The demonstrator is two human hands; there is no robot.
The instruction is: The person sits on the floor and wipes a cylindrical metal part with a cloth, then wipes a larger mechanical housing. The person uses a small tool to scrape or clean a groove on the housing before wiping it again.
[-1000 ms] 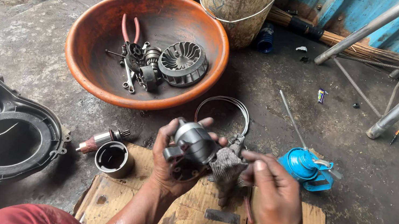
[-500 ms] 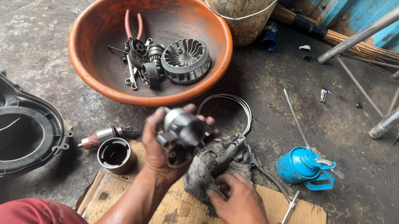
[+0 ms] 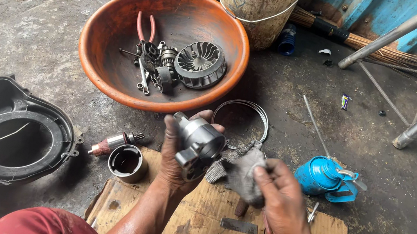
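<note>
Centrally, just below the middle of the frame, a grey metal motor housing (image 3: 198, 144) is gripped in the left hand (image 3: 174, 156), fingers curled round its body. A grimy grey rag (image 3: 244, 172) is clutched in the right hand (image 3: 281, 204) and pressed against the housing's right side. Beneath both hands a cardboard sheet (image 3: 189, 228) is spread on the concrete. An orange basin (image 3: 110, 59) of metal parts is seen above, and a blue oil can (image 3: 323, 177) at right.
</note>
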